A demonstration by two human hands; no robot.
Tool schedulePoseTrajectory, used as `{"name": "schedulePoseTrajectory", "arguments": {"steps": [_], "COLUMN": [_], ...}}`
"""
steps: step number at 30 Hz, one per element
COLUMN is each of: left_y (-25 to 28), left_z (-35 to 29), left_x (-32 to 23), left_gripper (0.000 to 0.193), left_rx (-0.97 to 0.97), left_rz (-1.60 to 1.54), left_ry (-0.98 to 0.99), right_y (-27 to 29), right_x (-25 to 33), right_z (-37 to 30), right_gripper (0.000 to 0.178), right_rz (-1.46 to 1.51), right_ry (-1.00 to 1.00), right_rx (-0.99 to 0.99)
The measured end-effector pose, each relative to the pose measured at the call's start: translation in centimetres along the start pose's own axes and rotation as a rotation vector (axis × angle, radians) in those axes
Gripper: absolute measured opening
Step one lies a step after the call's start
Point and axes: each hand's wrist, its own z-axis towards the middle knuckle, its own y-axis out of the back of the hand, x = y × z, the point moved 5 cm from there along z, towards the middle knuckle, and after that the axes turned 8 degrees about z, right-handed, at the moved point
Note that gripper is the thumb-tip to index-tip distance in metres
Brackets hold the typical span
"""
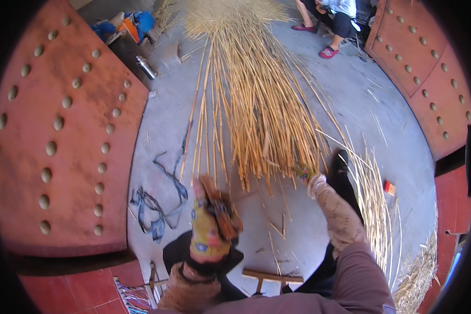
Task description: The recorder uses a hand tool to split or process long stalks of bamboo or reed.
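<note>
My left hand (208, 230), in a yellow patterned glove, is closed around a brown wooden tool (221, 212) with several parts, blurred a little. It is held above the floor, nearer to me than the reed ends. Ahead, a wide fan of long yellow-brown reed stalks (267, 110) lies with its cut ends toward me. My right hand (307, 174), in a similar patterned glove, reaches to the right side of those ends. Its fingers are small and partly lost against the stalks, so I cannot make out whether it grips one.
Thinner pale stalks (374, 204) lie to the right, past my dark shoe (340, 162). A tangled dark strap (159, 204) lies at left, and a small red box (389, 188) at right. Studded red doors (73, 131) flank the floor. Someone's legs (340, 31) show at the back, and a metal flask (146, 67) stands far left.
</note>
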Motion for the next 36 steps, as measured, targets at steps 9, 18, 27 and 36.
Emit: {"name": "schedulePoseTrajectory", "arguments": {"steps": [9,18,27,36], "left_y": [1.5,2.0,1.7,2.9], "left_z": [0.5,-0.4,0.8,-4.3], "left_x": [0.0,0.1,6.4,15.4], "left_gripper": [0.053,0.042,0.044,0.043], "left_rx": [-0.232,-0.095,0.085,0.417], "left_rz": [0.063,-0.041,0.153,0.018], "left_ry": [0.041,0.063,-0.003,0.170], "right_y": [-6.2,-1.0,-1.9,-7.0], "right_x": [3.4,9.7,17.8,19.8], "right_z": [5.7,-4.7,-19.0,-30.1], "right_gripper": [0.030,0.029,0.030,0.030], "right_rz": [-0.466,-0.672,-0.656,-0.082], "right_ry": [-0.026,0.250,0.971,0.806], "right_rx": [-0.064,-0.146,-0.003,0.328]}}
